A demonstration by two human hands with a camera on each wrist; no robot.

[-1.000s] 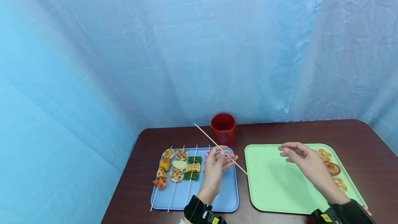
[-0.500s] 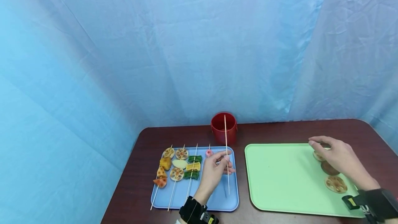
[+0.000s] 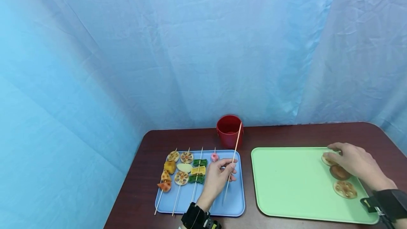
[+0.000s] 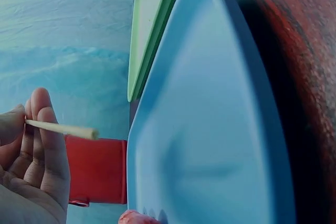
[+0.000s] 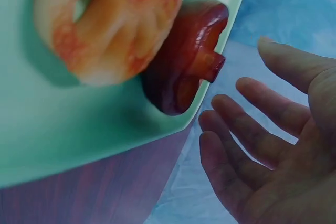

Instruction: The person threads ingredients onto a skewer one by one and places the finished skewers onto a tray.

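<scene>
Between thumb and fingers, my left hand (image 3: 217,176) pinches a bare wooden skewer (image 3: 237,140), tilted over the right part of the blue tray (image 3: 235,204). The left wrist view shows the skewer's blunt end (image 4: 89,132) pointing toward the camera. My right hand (image 3: 357,162) hovers at the far right of the green tray (image 3: 292,183), thumb and fingers apart around a lotus root slice (image 3: 327,159), partly hidden. Nearer on that tray lie a brown mushroom (image 3: 340,172) and another lotus root slice (image 3: 345,189). In the right wrist view, the fingers are apart from the mushroom (image 5: 184,51).
Loaded skewers lie on the blue tray, with lotus slices (image 3: 181,178), green and yellow pieces (image 3: 198,170), and orange-brown pieces (image 3: 164,186). A pink piece (image 3: 214,157) is partly behind the left hand. A red bucket (image 3: 229,135) stands behind, near the blue curtain (image 3: 203,52).
My right hand has moved right to the food pieces on the green tray. The left hand has swung the skewer from a slant to nearly upright and lowered slightly.
</scene>
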